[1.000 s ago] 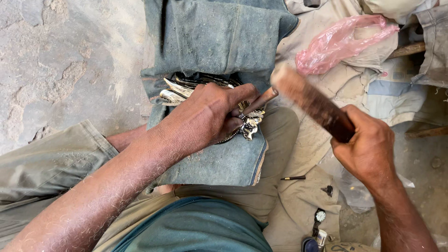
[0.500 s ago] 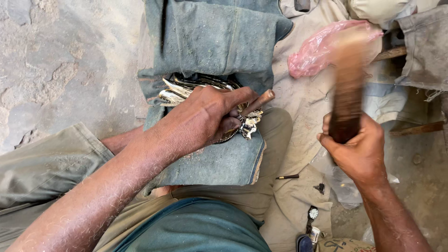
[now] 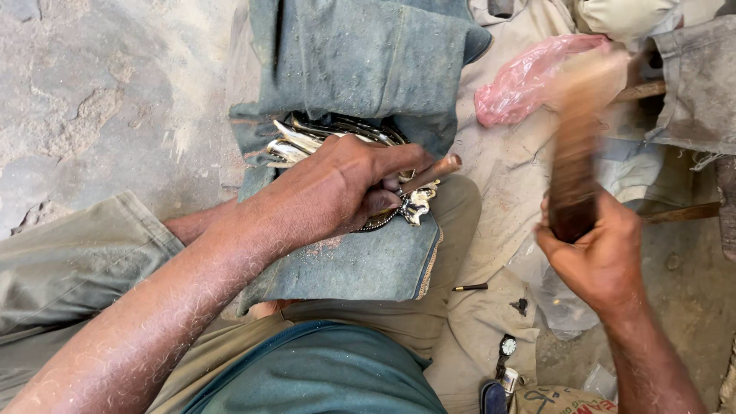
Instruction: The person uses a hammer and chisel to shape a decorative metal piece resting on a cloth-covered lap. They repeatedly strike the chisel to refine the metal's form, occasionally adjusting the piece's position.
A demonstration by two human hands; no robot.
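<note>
Head view: the left hand (image 3: 337,188) is pressing down on a shiny metal piece (image 3: 414,205) on the folded denim cloth (image 3: 360,261) over the lap, fingers closed around a thin punch (image 3: 433,172). Just right, the right hand (image 3: 594,253) is gripping a blurred wooden mallet (image 3: 575,169), raised upright. Farther off, a pink plastic bag (image 3: 529,77) is lying on pale fabric.
</note>
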